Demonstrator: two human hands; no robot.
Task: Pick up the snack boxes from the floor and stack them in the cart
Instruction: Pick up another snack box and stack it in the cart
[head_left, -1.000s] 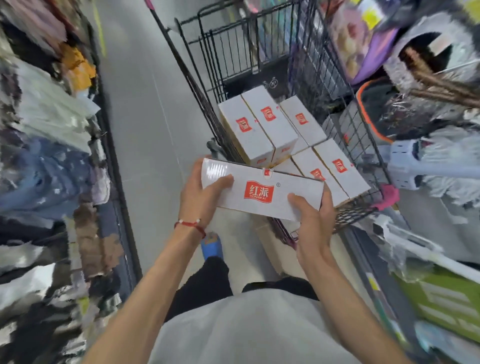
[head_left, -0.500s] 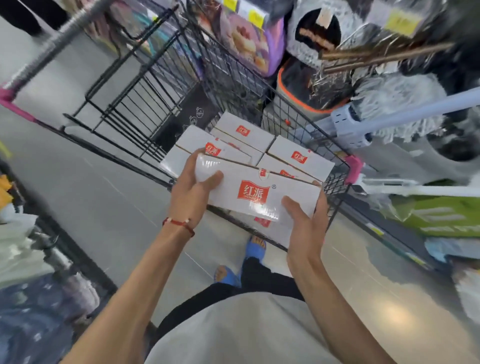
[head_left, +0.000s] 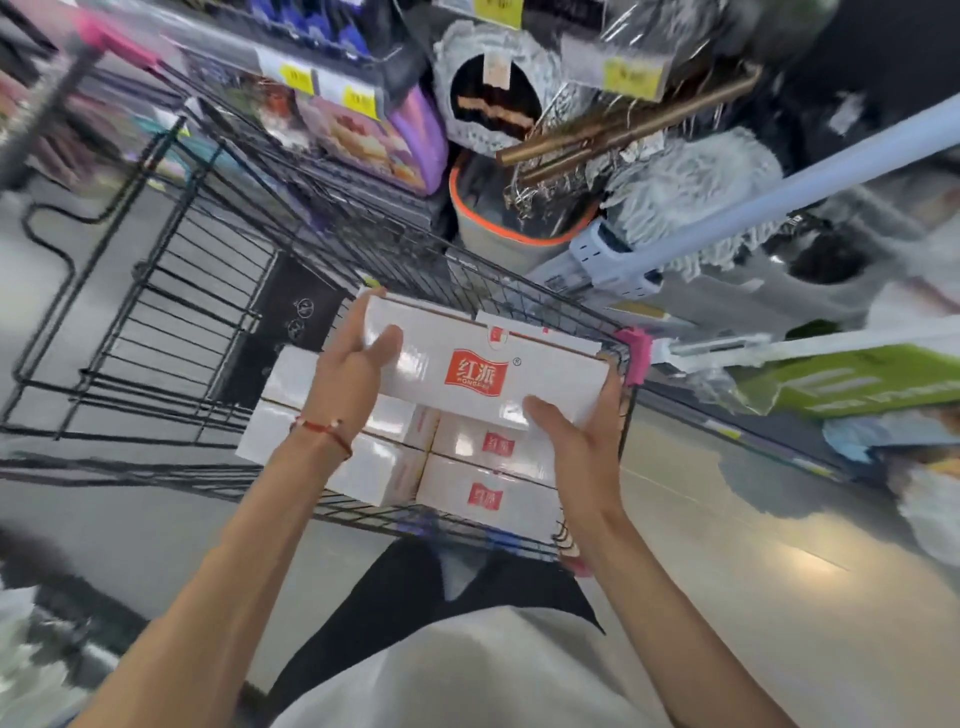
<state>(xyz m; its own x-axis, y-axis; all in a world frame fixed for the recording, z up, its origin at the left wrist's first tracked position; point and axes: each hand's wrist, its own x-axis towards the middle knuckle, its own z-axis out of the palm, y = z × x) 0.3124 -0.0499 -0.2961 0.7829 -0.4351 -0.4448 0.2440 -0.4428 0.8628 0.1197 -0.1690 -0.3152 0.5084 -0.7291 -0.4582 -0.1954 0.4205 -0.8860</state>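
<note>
The person holds one white box (head_left: 483, 374) level between both hands. It is over the near right corner of the cart (head_left: 202, 312), just above the boxes (head_left: 491, 470) already lying flat in it. The left hand (head_left: 348, 374), the one with the red bracelet (head_left: 324, 431), grips the box's left short end, with the thumb laid on the top face and the fingers curled round the end. The right hand (head_left: 576, 447) grips the opposite end near the front corner, thumb on top and fingers wrapped under and up the side.

The box looks like glossy cardboard, long, flat and stiff. It does not sag between the hands, so it is probably fairly light. The shine suggests a slick skin that could slide out of a loose pinch, and the corners and thin faces would likely dent if squeezed or dropped. Holding it at the two short ends, thumbs above and fingers beneath, seems the sound grip. That hold also lets the box go down squarely on the layer below before the fingers slip out.
</note>
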